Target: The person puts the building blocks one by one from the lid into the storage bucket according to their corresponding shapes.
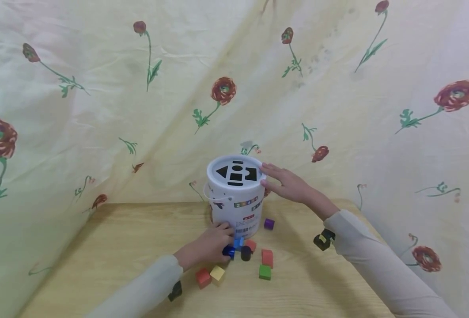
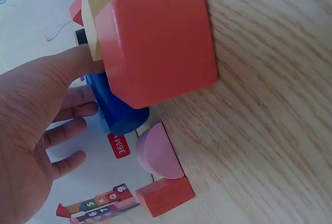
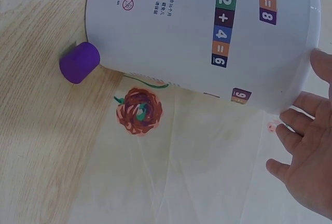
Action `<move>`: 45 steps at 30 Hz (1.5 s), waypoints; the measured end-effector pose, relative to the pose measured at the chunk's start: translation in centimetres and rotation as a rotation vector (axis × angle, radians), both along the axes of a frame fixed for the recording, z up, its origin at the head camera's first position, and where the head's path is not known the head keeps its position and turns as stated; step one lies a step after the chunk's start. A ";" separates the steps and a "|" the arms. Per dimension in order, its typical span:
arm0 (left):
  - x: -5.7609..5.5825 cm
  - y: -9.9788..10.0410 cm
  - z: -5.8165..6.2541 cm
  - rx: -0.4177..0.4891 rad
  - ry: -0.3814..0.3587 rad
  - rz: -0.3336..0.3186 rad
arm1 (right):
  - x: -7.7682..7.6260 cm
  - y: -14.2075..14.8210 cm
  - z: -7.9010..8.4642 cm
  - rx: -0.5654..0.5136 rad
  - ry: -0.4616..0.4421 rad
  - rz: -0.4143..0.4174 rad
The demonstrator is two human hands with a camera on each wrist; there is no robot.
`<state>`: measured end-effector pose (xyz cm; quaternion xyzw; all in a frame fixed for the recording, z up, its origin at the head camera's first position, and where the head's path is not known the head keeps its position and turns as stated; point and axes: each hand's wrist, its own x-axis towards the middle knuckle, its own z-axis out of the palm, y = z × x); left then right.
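At the foot of the white shape-sorter bucket (image 1: 236, 212), my L hand (image 1: 208, 245) is pinching a dark blue cylinder (image 2: 116, 107) b/w thumb & fingertips, ring & pinky hanging free, prob. b/c a light hold is doing fine for a pc. this small. Up top, my R hand (image 1: 288, 183) is resting w/ fingers straight against the rim of the slotted lid (image 1: 240, 172), grasping nothing; I'm guessing it's steadying the bucket while the other's working low. The lid is sitting w/ its cut-out shapes facing up, presumably for access from above. Loose pcs. are lying around the base on the wood-grain table (image 1: 131, 238), prob. for easy reach: a red block (image 1: 203, 278) & a yellow cube (image 1: 217, 274) are sitting just beside each other near my L hand, a green block (image 1: 265, 272) is lying farther right, a black cylinder (image 1: 246, 253) is sitting just past my fingertips, & a purple cylinder (image 3: 79, 63) is sitting by the bucket's R side. A pink half-round (image 2: 161, 154) & an orange-red block (image 2: 166, 196) are showing only in the L wrist view, near the bucket's base.
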<state>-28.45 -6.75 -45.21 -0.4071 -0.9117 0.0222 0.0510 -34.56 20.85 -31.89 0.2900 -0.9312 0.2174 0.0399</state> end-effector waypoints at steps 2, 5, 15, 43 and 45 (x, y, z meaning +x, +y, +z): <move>0.0 0.0 0.1 0.007 0.000 -0.002 | 0.0 0.0 0.0 -0.001 0.001 -0.001; 0.1 -0.2 0.2 0.036 -0.010 0.006 | 0.0 -0.1 0.0 -0.006 0.002 0.001; 0.4 -1.7 0.6 0.220 -0.053 0.039 | -0.1 -0.4 -0.5 -0.010 -0.010 0.000; 0.1 -5.8 6.7 0.848 -0.300 0.085 | -0.1 0.2 -0.5 -0.022 -0.018 -0.006; -0.1 -6.0 7.4 0.883 -0.268 0.072 | -0.1 0.1 -0.4 -0.028 -0.022 -0.004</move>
